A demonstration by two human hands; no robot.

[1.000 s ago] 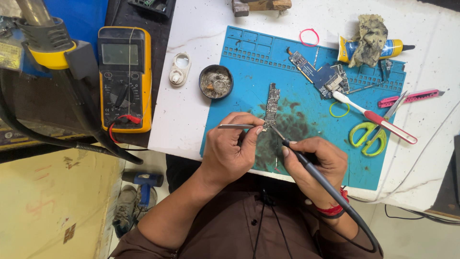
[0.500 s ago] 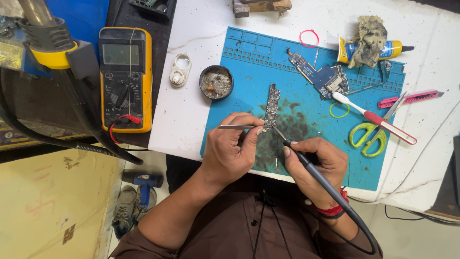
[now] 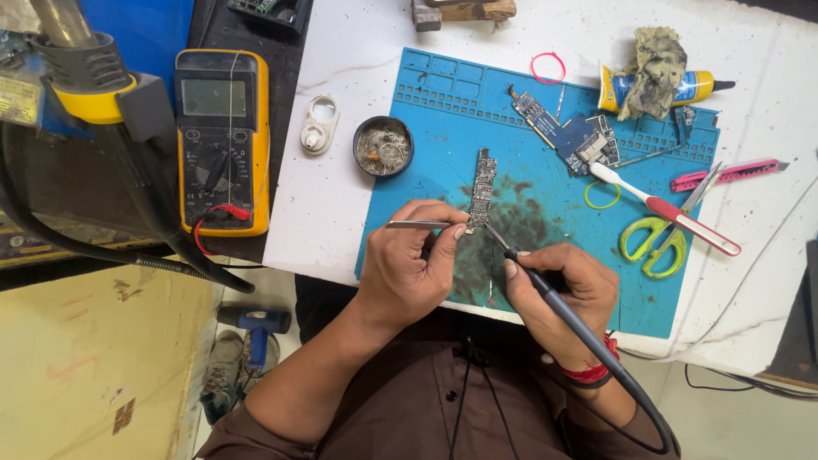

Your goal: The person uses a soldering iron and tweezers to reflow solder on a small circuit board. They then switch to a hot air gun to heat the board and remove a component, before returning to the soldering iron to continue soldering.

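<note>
The left hand (image 3: 409,268) is closed on thin tweezers (image 3: 417,225), and the right hand (image 3: 558,285) is closed on a soldering iron (image 3: 545,290). Both tips meet the lower end of a narrow circuit board (image 3: 482,189), which lies on the blue mat (image 3: 528,221) on the worktop (image 3: 341,196). At 10 o'clock from the board stands a round tin (image 3: 383,146).

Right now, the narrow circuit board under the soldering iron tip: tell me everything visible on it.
The narrow circuit board is a long, slim strip, grey-green, densely covered with tiny components and small metal shields. It lies flat and lengthwise, pointing away from the person, on the blue work mat, over a dark stained patch. Its near end sits by the left hand fingertips, which hold the tweezers. The soldering iron, in the right hand, has its tip at the board's lower right edge. No damage can be made out.
</note>
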